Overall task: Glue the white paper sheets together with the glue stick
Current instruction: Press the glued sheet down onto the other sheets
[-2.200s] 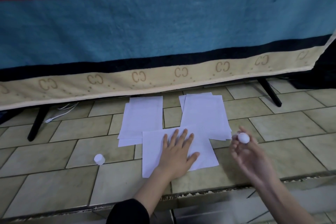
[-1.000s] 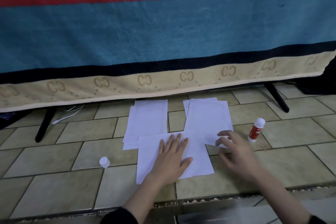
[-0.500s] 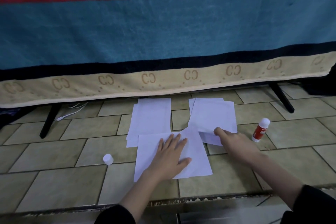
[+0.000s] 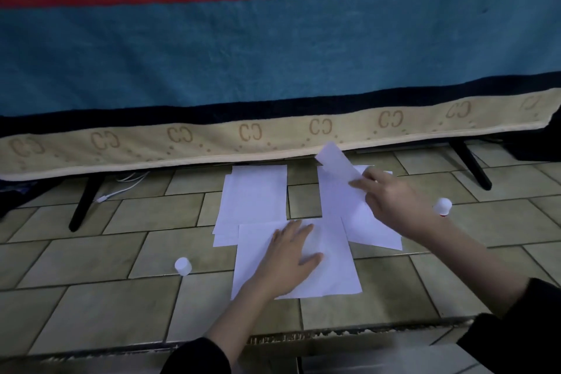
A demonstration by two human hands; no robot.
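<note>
My left hand (image 4: 291,255) lies flat, fingers spread, on a white sheet (image 4: 337,276) on the tiled floor. My right hand (image 4: 391,200) pinches another white sheet (image 4: 337,167) and holds it lifted and tilted above the right paper pile (image 4: 373,231). A second pile of white sheets (image 4: 255,194) lies to the left of it. The glue stick (image 4: 442,206) stands upright just right of my right wrist, which hides its lower part. Its white cap (image 4: 183,266) stands on the floor to the left.
A striped blue and red blanket (image 4: 273,55) hangs over a stand with black legs (image 4: 82,203) right behind the papers. A white cable (image 4: 121,188) lies under it at the left. A step edge (image 4: 334,335) runs along the near side.
My right hand set the glue stick down at the right, reached to the right pile and has lifted a sheet off it. My left hand stayed pressed on the front sheet.
</note>
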